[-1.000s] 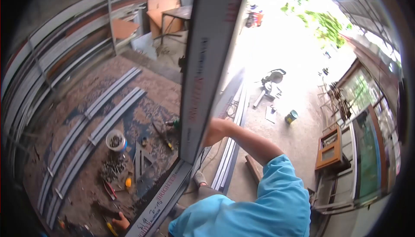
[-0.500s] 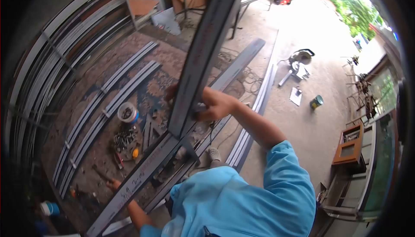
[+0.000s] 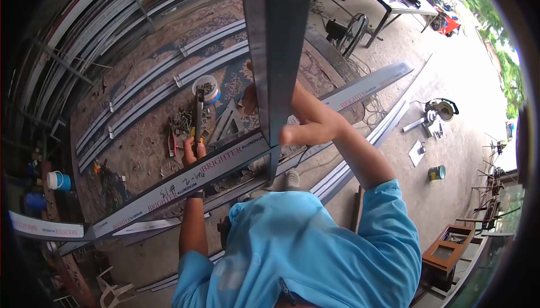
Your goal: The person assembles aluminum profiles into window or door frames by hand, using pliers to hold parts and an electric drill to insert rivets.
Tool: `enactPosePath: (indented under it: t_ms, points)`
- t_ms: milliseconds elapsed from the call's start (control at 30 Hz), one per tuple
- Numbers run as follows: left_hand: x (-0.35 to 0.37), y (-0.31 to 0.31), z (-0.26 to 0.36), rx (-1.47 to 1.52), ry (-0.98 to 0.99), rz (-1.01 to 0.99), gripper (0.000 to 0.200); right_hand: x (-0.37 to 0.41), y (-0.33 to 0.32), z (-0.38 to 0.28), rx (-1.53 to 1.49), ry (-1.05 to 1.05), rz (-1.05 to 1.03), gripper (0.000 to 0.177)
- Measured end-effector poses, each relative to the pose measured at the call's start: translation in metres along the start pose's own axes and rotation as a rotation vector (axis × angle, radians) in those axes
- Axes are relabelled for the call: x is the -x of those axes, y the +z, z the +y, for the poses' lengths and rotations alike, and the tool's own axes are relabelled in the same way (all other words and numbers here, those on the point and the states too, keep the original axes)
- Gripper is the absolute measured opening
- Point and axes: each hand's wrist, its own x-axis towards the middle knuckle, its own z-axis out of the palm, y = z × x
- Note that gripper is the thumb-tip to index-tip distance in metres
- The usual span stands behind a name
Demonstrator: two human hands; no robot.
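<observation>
My right hand (image 3: 309, 125) is wrapped round an upright dark grey aluminium profile (image 3: 281, 44), its thumb on the near side and its fingers partly hidden behind. The upright's foot meets a long horizontal aluminium profile (image 3: 225, 161) printed with red lettering and handwriting. Beyond that bar, my left hand (image 3: 194, 155) is closed round a hammer (image 3: 198, 111), whose head points away from me. Close to it lie red-handled pliers (image 3: 172, 139), a heap of loose fasteners (image 3: 181, 121) and a metal set square (image 3: 226, 122). A white-and-blue tub of hardware (image 3: 208, 90) stands behind.
More profiles (image 3: 146, 91) lie on the worn carpet at left, beside a rack of long bars (image 3: 73, 32). Another bar (image 3: 360, 91) extends to the right. A circular saw (image 3: 441, 111), a green can (image 3: 436, 172) and a fan (image 3: 351, 32) stand on the concrete floor.
My left hand has brought the hammer up and to the right, nearer the joint. The view has shifted left, and my right hand still grips the upright profile.
</observation>
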Motion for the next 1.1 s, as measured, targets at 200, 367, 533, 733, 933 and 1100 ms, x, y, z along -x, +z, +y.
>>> enactPosePath:
  t_ms: [200, 367, 533, 733, 933, 1100]
  points:
    - [-0.022, 0.033, 0.033, 0.054, 0.073, -0.140, 0.034, 0.000, -0.012, -0.006, 0.217, -0.154, 0.015, 0.128]
    - [-0.041, 0.060, 0.072, 0.088, 0.125, -0.199, 0.033, 0.010, -0.013, -0.009, 0.147, -0.084, 0.223, 0.106]
    - [-0.054, 0.085, 0.096, 0.189, 0.174, -0.262, 0.033, 0.023, -0.022, -0.011, -0.014, -0.035, 0.424, 0.081]
    - [-0.060, 0.103, 0.119, 0.210, 0.213, -0.344, 0.031, 0.042, -0.037, -0.001, -0.002, 0.153, 0.738, 0.055]
    - [-0.065, 0.115, 0.125, 0.261, 0.204, -0.433, 0.032, 0.067, -0.055, 0.015, -0.267, 0.277, 0.831, 0.049]
    - [-0.057, 0.110, 0.109, 0.238, 0.152, -0.380, 0.033, 0.055, -0.048, 0.005, -0.126, 0.195, 0.882, 0.049]
